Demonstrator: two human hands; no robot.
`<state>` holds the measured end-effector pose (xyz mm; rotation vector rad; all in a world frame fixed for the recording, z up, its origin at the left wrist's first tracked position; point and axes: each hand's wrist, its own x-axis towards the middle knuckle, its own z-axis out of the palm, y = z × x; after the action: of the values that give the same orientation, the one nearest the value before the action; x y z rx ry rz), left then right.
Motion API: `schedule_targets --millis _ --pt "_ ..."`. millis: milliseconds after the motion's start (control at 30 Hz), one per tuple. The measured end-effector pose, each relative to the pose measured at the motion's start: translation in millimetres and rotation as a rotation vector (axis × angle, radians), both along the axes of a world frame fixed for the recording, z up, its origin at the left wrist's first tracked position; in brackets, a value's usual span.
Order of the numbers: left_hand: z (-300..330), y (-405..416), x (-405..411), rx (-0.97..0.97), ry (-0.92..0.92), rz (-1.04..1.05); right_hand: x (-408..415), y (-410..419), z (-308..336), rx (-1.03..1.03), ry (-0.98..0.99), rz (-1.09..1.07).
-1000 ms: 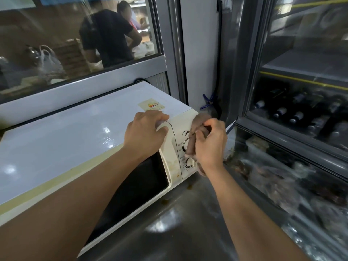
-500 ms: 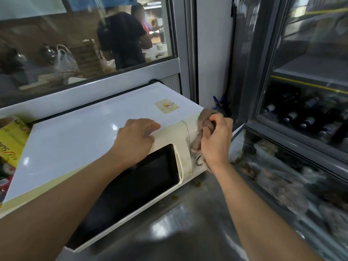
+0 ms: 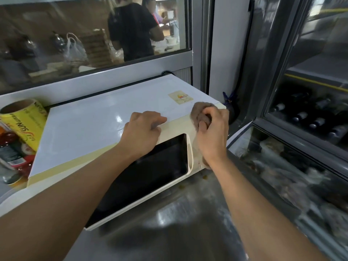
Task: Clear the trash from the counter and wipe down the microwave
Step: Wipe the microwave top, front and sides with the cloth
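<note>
White top on the microwave [image 3: 98, 125], cream along its front edge and door frame, black across the door window [image 3: 150, 172]. Pale yellow sticker [image 3: 180, 97] with red and yellow stripes at 1 o'clock on that top. Greyish-brown cloth [image 3: 200, 112]. At 9 o'clock, yellow roll [image 3: 28, 119] with orange lettering, red packet [image 3: 11, 147] below. Shiny grey steel counter [image 3: 178, 223] at 6 o'clock.

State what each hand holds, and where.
Right hand grips the bunched cloth around its middle. Left hand holds nothing, resting on the microwave top.
</note>
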<state>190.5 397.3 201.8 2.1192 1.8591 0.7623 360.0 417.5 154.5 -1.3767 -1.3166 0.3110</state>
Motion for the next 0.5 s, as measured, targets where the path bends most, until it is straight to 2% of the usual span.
schedule_targets --millis 200,500 --pt "-5.3 -3.6 1.8 0.045 -0.001 0.026 -22.9 -11.6 -22.8 0.119 -0.049 0.133" --pt "-8.9 -5.4 0.4 0.079 0.005 0.027 -18.9 -27.3 -97.1 0.227 -0.112 0.034"
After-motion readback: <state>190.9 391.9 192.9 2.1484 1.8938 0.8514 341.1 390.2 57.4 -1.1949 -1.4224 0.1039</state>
